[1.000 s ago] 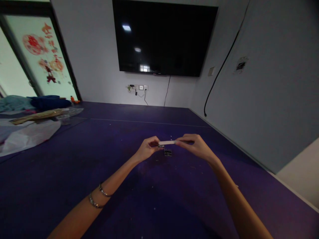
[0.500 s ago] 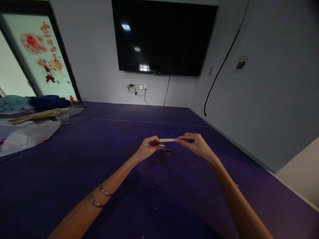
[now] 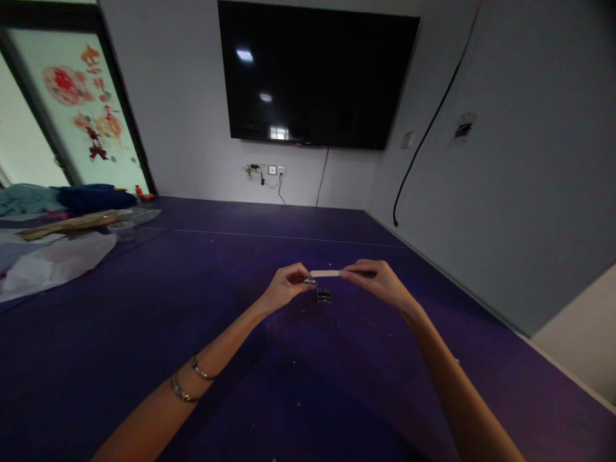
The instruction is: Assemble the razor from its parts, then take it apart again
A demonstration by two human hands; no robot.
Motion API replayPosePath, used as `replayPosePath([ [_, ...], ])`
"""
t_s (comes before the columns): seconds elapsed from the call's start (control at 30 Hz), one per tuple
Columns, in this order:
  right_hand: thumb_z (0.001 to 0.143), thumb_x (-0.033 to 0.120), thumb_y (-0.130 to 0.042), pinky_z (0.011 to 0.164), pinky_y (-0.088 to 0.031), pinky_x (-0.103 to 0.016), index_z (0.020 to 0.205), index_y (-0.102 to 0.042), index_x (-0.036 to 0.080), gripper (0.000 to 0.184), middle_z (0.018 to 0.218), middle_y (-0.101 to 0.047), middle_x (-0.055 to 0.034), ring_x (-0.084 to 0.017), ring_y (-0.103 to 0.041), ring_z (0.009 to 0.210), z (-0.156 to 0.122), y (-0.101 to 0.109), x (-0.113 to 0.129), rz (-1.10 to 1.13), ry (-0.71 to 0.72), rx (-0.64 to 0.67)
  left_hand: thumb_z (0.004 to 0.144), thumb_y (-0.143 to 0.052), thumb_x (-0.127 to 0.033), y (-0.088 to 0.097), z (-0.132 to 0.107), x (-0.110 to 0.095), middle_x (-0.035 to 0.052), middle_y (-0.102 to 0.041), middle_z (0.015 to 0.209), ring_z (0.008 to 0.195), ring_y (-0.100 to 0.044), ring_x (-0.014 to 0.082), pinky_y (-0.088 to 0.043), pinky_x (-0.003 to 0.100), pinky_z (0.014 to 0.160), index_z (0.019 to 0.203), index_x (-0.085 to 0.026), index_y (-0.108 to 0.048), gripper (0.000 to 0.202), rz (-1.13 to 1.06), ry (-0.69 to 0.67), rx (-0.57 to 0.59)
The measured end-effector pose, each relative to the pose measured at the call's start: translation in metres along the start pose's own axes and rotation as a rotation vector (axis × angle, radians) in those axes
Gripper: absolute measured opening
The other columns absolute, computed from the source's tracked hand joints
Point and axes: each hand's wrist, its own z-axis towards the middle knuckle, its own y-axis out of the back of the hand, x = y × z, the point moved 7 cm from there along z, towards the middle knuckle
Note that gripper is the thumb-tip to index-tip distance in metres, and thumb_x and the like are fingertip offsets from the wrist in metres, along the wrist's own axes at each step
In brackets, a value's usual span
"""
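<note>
In the head view, the thin, pale, flat strip (image 3: 326, 274), above the small black boxy object (image 3: 324, 296), shows a narrower edge than a second ago, suggesting ongoing adjustment; rightward, the right hand (image 3: 378, 280) pinches it; leftward, the left hand (image 3: 287, 287) grips a small silvery piece (image 3: 310, 281).

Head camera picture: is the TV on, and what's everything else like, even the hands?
Television, screen dark with reflections.
Left hand, pinching a small silvery piece.
Right hand, pinching the pale strip.
Pale strip, held up, nearly level.
Small black object, below the strip; resting or hanging unclear.
Black cable, hanging, lower end loose.
Bracelets, worn on the left arm.
</note>
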Motion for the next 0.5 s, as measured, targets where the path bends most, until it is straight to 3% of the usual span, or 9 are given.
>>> replayPosePath([
  [0.1,0.078,0.046,-0.057,0.058,-0.040,-0.026,0.084,-0.072,0.021,0.029,0.075,-0.066,-0.0040,-0.015,-0.057,0.066,0.000,-0.004,0.003,0.017,0.024,0.060,0.063,-0.074,-0.023,0.001,0.000,-0.002,-0.0018,-0.060,0.067,0.064,-0.055,0.0103,-0.043,0.026,0.065,0.069,-0.015,-0.057,0.020,0.017,-0.007,-0.011],
  [0.3,0.077,0.046,-0.059,0.059,-0.041,-0.027,0.082,-0.072,0.020,0.030,0.076,-0.066,-0.0046,-0.016,-0.057,0.068,0.000,0.000,-0.005,0.035,-0.018,0.020,0.066,-0.072,-0.024,0.000,-0.001,-0.005,-0.0008,-0.062,0.068,0.066,-0.056,0.0109,-0.043,0.026,0.066,0.070,-0.015,-0.058,0.017,0.031,-0.001,-0.013],
  [0.5,0.076,0.044,-0.062,0.057,-0.039,-0.026,0.083,-0.072,0.019,0.027,0.076,-0.065,-0.0042,-0.014,-0.055,0.066,0.000,-0.005,-0.010,0.091,-0.019,0.094,0.063,-0.074,-0.023,0.004,-0.001,-0.005,-0.0026,-0.058,0.064,0.060,-0.052,0.0088,-0.041,0.023,0.061,0.069,-0.015,-0.060,0.017,0.048,0.018,-0.063],
])
